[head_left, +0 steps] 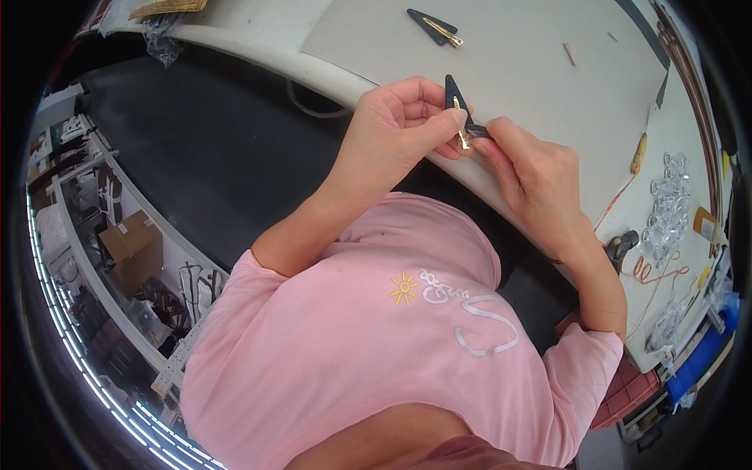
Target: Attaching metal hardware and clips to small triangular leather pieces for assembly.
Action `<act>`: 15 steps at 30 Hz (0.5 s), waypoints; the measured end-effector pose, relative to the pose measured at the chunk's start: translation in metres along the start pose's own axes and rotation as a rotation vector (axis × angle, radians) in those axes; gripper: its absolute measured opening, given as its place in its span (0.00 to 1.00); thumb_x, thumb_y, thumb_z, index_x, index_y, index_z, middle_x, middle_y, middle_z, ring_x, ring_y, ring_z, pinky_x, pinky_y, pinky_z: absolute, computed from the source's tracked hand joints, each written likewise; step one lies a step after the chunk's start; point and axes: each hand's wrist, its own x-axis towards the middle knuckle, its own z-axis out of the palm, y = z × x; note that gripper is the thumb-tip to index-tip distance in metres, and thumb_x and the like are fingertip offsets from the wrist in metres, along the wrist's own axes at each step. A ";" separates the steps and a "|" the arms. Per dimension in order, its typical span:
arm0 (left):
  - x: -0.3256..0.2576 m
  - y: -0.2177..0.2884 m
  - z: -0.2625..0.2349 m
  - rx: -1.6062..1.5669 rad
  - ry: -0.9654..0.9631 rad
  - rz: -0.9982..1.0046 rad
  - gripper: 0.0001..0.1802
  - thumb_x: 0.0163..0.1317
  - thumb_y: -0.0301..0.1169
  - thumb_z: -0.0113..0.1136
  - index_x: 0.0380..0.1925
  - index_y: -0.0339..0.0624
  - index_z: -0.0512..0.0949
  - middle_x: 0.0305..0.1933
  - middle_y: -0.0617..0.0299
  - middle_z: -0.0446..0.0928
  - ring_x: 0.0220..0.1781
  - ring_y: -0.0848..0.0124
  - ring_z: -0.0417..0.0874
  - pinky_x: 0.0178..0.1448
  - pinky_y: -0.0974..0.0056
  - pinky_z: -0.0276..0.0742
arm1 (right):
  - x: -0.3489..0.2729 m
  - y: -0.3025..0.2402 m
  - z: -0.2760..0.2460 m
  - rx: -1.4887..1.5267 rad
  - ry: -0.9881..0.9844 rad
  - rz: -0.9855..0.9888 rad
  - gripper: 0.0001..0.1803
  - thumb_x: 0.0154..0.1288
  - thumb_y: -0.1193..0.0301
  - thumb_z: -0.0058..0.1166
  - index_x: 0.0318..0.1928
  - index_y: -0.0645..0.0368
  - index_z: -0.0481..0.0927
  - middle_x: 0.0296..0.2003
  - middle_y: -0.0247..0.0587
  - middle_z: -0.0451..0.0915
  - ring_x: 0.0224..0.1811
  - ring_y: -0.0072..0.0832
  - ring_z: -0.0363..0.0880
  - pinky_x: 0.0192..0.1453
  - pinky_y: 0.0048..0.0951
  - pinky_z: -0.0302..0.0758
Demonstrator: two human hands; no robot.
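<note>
My left hand (399,125) is closed on a hair clip (452,92), a black pointed triangle with a gold metal prong, held up over the table's near edge. The clip's point is up, and my left thumb presses on the gold prong. My right hand (536,168) is closed in a pinch at the clip's wide lower end, on a small dark piece (477,131). Whether that piece is part of the clip or separate, I cannot tell. A second hair clip (427,25), black with a gold prong, lies on the table beyond my hands.
A grey sheet (517,78) covers much of the white table, with a small reddish stick (569,54) on it. To the right are a yellow-handled tool (640,153) with an orange cord, clear plastic pieces (668,200) and a black-handled tool (621,247). Shelves with a cardboard box (133,243) stand left.
</note>
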 end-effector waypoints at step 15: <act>0.004 -0.001 -0.003 0.003 -0.028 0.002 0.08 0.70 0.27 0.61 0.43 0.31 0.80 0.36 0.55 0.85 0.36 0.70 0.89 0.44 0.70 0.85 | -0.001 0.005 0.002 -0.068 0.081 -0.025 0.10 0.70 0.66 0.60 0.33 0.54 0.75 0.18 0.34 0.72 0.14 0.33 0.68 0.19 0.33 0.63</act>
